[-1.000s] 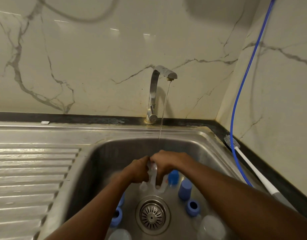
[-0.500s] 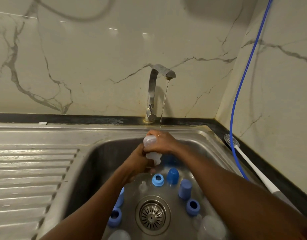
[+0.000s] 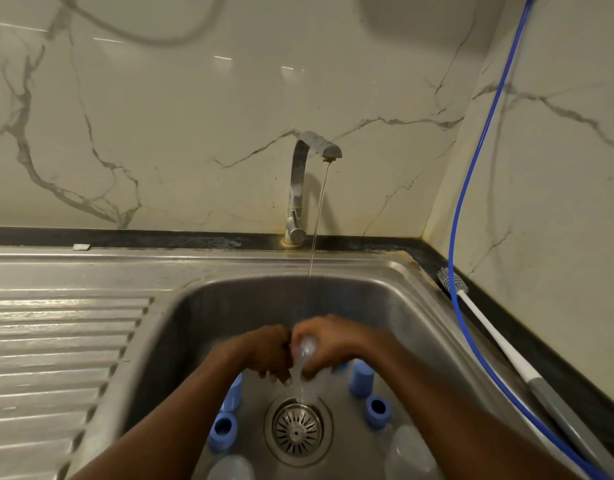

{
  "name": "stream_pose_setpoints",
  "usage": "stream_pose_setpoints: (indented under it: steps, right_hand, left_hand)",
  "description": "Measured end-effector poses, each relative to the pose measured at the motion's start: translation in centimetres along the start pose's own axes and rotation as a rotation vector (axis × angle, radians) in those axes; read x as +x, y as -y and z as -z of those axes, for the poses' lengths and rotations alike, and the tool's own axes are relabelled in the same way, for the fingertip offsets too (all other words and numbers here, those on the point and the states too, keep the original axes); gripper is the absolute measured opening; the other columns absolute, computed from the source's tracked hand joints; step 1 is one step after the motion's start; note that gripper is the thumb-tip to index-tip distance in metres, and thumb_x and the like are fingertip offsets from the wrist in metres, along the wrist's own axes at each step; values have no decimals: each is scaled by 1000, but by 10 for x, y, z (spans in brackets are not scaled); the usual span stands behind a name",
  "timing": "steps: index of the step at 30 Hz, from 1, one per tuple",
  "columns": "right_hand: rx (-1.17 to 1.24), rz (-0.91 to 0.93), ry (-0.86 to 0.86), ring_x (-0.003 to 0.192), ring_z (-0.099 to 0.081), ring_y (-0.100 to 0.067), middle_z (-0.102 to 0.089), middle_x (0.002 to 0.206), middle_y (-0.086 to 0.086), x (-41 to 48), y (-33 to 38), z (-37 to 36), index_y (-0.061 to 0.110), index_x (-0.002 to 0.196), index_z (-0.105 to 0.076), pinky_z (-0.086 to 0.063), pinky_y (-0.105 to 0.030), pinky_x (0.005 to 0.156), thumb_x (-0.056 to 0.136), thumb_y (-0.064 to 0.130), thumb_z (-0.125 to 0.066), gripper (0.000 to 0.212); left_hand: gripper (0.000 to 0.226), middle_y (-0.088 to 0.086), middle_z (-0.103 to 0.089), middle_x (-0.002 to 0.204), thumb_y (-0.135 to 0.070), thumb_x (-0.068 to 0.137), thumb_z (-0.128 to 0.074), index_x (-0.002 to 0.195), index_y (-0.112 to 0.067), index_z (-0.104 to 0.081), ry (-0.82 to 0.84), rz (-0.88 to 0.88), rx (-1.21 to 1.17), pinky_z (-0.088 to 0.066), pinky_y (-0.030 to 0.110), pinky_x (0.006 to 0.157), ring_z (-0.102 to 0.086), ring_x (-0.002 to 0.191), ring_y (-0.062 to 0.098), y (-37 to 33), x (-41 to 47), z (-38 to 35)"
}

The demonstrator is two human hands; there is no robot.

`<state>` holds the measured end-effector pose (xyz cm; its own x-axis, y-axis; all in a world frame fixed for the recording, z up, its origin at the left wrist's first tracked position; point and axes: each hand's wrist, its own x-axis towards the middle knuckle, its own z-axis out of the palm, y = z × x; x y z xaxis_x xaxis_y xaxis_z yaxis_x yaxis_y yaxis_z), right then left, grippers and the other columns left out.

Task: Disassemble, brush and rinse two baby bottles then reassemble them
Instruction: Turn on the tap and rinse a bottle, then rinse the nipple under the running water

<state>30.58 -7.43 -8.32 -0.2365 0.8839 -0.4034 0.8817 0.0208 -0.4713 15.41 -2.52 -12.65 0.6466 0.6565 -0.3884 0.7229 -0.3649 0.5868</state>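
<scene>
Blurred clear bottle part (image 3: pixel 307 349) above blue collars (image 3: pixel 378 407) and clear bottles (image 3: pixel 407 452)

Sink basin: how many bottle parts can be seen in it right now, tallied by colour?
Blue parts: 5 (one only a sliver below the right hand)
Clear bottles at the near edge: 2
Clear piece gripped by the right hand: 1
Total: 8
</scene>
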Motion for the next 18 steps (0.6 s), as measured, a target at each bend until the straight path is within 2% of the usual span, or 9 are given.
stream_pose_setpoints:
  steps: [2,4,7,8,9,11,14,16,18]
  right_hand:
    - [34,-106,134,104,-64,-24,-54,122,-6,-1,-2,-14,21,121,-59,-60,-39,82,76,11,-81,51]
    - [208,-165,161,104,-65,-26,-55,116,-4,-3,-8,-19,20,119,-59,-60,-40,82,77,10,-80,48]
    - [598,-130,-30,101,-65,-28,-57,116,-8,-6,-19,-10,16,114,-57,-61,-38,75,85,19,-73,33]
    - [738,-115,-97,100,-65,-28,-57,118,-10,-5,-22,-8,15,116,-55,-61,-38,74,89,24,-69,31]
    - [866,-105,-145,100,-66,-29,-56,118,-12,-2,-24,-7,15,117,-53,-61,-40,78,93,28,-65,30]
    - [1079,-86,-208,100,-65,-29,-55,117,-13,7,-24,-9,15,117,-50,-58,-45,87,97,30,-57,26]
    - [1357,-62,-202,107,-63,-31,-59,121,-19,28,-19,-16,8,125,-52,-55,-49,91,101,34,-47,35]
    - [1433,-69,-144,108,-63,-33,-62,122,-20,38,-16,-19,8,128,-53,-55,-48,91,103,40,-42,43]
    - [1327,-145,-167,106,-64,-33,-65,116,-17,44,-16,-22,11,122,-56,-58,-41,82,102,49,-36,47]
  left_hand:
    - [37,8,-69,111,-10,88,-68,120,-23,-56,-28,-18,5,-45,17,59,-61,74,12,2,0,4]
    - [29,8,-70,103,-12,88,-67,110,-30,-59,-74,-18,-61,-43,18,58,-54,67,8,8,0,9]
    - [10,6,-67,91,-25,95,-62,105,-24,-65,-352,-25,-309,-44,18,55,-54,66,11,17,-1,14]
    - [16,7,-67,91,-34,96,-60,106,-22,-65,-421,-25,-431,-46,20,56,-56,68,14,18,-3,16]
    - [26,10,-69,93,-42,97,-56,108,-20,-64,-425,-13,-547,-49,23,59,-59,70,16,18,-5,18]
    - [39,16,-72,97,-49,96,-52,113,-16,-63,-282,15,-692,-55,27,64,-64,75,20,17,-11,23]
    - [38,15,-74,103,-35,88,-65,120,-14,-61,-131,-29,-793,-58,31,73,-68,81,23,17,-17,26]
    - [42,14,-74,102,-24,82,-71,121,-13,-60,-227,-64,-793,-57,33,73,-67,78,22,21,-14,29]
    - [39,12,-74,99,-16,81,-74,118,-14,-61,-365,-49,-753,-58,37,76,-68,81,23,28,-8,32]
